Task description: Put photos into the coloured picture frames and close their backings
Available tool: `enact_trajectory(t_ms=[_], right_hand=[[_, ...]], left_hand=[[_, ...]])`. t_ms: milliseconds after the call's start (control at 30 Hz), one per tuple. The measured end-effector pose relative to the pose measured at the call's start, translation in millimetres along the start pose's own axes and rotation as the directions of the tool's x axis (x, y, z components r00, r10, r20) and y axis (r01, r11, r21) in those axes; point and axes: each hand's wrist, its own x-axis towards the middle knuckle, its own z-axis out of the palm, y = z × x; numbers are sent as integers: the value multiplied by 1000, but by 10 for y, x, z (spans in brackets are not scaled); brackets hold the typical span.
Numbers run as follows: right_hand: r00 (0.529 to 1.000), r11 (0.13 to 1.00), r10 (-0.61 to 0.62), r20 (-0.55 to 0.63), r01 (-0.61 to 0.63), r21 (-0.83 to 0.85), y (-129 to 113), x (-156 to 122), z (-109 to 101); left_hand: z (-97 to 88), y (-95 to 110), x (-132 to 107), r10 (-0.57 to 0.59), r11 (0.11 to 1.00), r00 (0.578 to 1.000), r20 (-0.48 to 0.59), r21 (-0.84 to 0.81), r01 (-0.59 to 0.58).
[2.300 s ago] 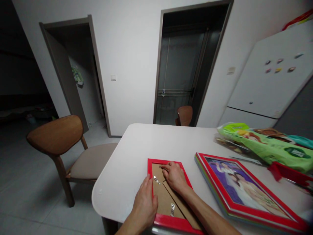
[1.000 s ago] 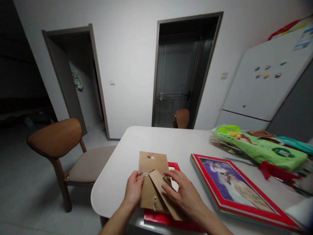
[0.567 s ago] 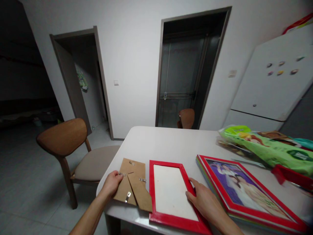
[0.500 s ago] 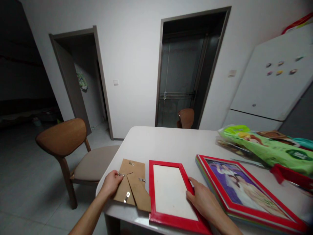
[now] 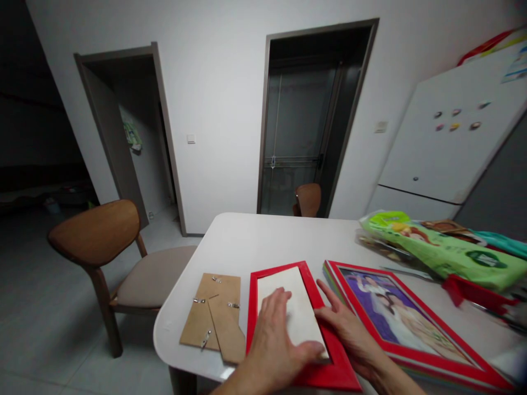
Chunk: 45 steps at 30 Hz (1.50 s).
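A small red picture frame [image 5: 309, 277] lies face down on the white table [image 5: 263, 241] near its front edge. My left hand [image 5: 276, 343] rests flat on the white sheet [image 5: 290, 295] inside the frame, fingers stretched out. My right hand [image 5: 349, 334] lies on the frame's right rail, fingers extended and holding nothing. The brown cardboard backing board [image 5: 214, 317] with its fold-out stand and metal clips lies loose on the table, left of the frame, touched by neither hand.
A stack of larger red frames [image 5: 405, 323] with a portrait photo on top lies to the right. Behind it sit a green plastic package [image 5: 440, 252] and a red object [image 5: 473, 291]. A wooden chair [image 5: 111, 252] stands left of the table; a white fridge [image 5: 448, 148] stands at the right.
The backing board came off the frame and my left hand laid it on the table to the left. My left hand then let go and moved onto the white sheet.
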Motion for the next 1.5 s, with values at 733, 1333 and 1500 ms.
enact_trajectory(t_ms=[733, 1333, 1500], right_hand=[[928, 261, -371, -7, 97, -961, 477, 409, -352], [990, 945, -140, -1, 133, -298, 511, 403, 368], [994, 992, -52, 98, 62, -107, 515, 455, 633]], left_hand=[[-680, -1005, -68, -390, 921, 894, -220, -119, 372], [-544, -735, -243, -23, 950, 989, -146, 304, 67], [-308, -670, -334, 69, 955, 998, 4, 289, -67]])
